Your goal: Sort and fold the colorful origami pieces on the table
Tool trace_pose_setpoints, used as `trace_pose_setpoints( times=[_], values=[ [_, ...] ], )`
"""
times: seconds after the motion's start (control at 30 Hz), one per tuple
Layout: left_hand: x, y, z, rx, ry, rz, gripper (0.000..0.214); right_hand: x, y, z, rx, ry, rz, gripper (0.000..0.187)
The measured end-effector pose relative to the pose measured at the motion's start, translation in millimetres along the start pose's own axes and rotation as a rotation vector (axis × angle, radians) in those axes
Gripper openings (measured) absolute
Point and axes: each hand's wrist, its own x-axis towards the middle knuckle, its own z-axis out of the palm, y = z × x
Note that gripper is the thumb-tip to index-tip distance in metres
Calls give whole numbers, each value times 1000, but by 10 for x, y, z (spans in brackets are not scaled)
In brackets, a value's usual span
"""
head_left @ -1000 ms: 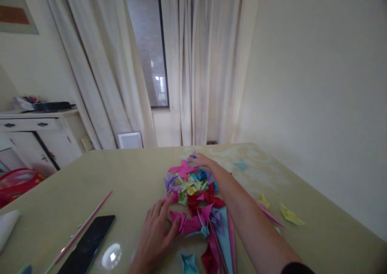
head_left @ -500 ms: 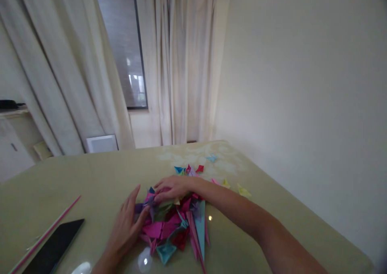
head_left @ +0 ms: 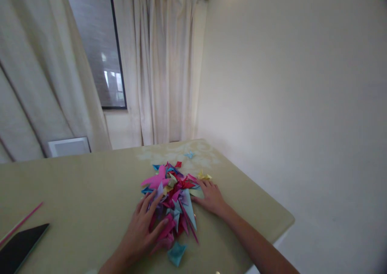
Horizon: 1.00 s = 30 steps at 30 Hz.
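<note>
A heap of folded paper cranes [head_left: 178, 193] in pink, red, purple and blue lies on the table. Against its left side rests my left hand [head_left: 143, 225], fingers spread over the nearest cranes. My right hand [head_left: 211, 196] is at the right edge of the heap, its fingers stretched out and touching the outer pieces. By its fingertips lies a yellow crane [head_left: 204, 175]. A teal folded piece [head_left: 176, 253] sits apart at the near end, and a light blue crane [head_left: 189, 155] lies alone beyond the heap.
The pale table [head_left: 90, 201] has its right edge near a white wall [head_left: 281, 104]. At the left lie a black flat object [head_left: 22, 243] and a thin pink stick [head_left: 22, 222]. Curtains [head_left: 166, 72] and a window [head_left: 99, 48] are behind the table.
My right hand has moved from the top left of the heap to its right side. The pile is gathered more tightly and reaches farther back. The view has turned to the right.
</note>
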Motion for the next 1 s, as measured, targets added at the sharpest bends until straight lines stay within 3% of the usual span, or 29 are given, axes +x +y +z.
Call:
trace_pose_setpoints(
  times=[0.2,0.37,0.5,0.6,0.67,0.77,0.87,0.9,1.0],
  values=[
    [-123,189,-151,23,-64,105,75,727,-459,52,21,-2,-8,50],
    [-274,650,103,194,-85,332,99,1174,-916,63,140,-153,-174,39],
    [-162,929,307,259,-192,416,92,1269,-1133,-86,300,-284,-347,47],
    [68,1017,394,281,-238,481,85,1180,-1055,-309,412,-246,-404,42],
    [274,1018,417,311,-250,499,80,1030,-916,-468,464,-132,-383,34],
    [613,937,359,389,-239,424,67,650,-688,-598,494,57,-304,36],
    [898,772,166,446,-210,297,64,177,-537,-480,466,144,-272,42],
    [965,698,76,449,-191,255,67,36,-513,-392,410,153,-286,54],
    [1055,382,-234,452,-109,119,75,-221,-519,-100,237,2,-276,93]
  ],
)
